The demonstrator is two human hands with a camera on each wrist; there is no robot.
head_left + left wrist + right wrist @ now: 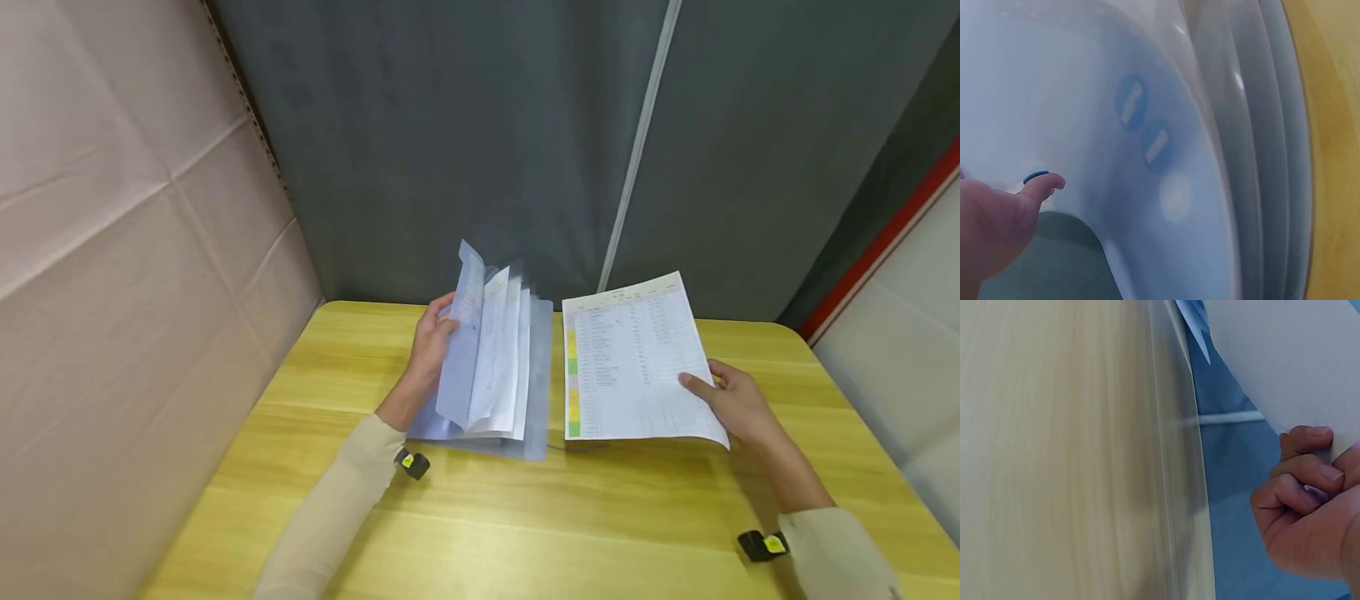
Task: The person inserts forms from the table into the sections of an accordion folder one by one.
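A pale blue translucent folder [487,367] with several plastic sleeves stands fanned open on the wooden table [480,517]. My left hand [431,346] grips its raised left pages from behind; the left wrist view shows a fingertip [1044,184] on a sleeve [1147,144]. My right hand [731,400] pinches the right edge of a printed sheet [633,362] with coloured marks down its left margin, held just above the table to the folder's right. In the right wrist view curled fingers [1300,481] hold the sheet's edge [1285,356].
A cardboard wall [127,275] stands along the left of the table. A dark grey curtain [525,142] hangs behind it. The table's front half [525,542] is bare wood.
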